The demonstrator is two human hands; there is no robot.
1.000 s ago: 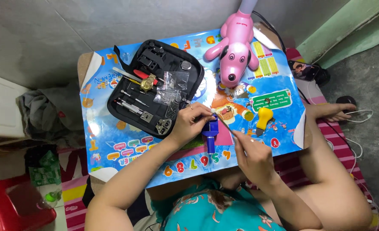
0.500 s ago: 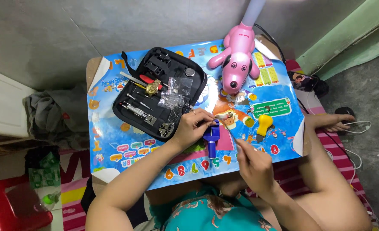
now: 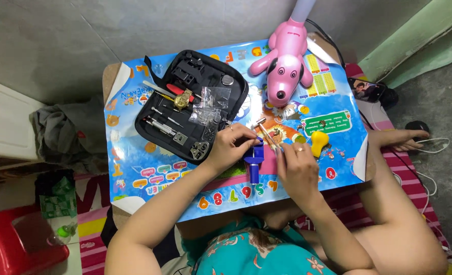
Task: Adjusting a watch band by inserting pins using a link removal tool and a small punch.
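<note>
My left hand (image 3: 232,146) grips the top of a small blue tool (image 3: 254,162) that stands on a low table covered with a bright blue picture sheet (image 3: 134,173). My right hand (image 3: 295,165) is just to the right of it, fingers pinched on a small hammer with a pale handle (image 3: 268,135) whose metal head points away from me. Both hands sit close together near the table's front middle.
An open black zip case (image 3: 221,114) of small metal tools and clear packets lies at the back left. A pink toy-dog lamp (image 3: 283,63) stands at the back. A yellow rubber bulb (image 3: 318,142) lies right of my hands, and a phone (image 3: 364,90) beyond the table's right edge.
My right hand has come up from the table's front edge to beside the blue tool and now holds the small hammer. My left hand stayed on the blue tool.
</note>
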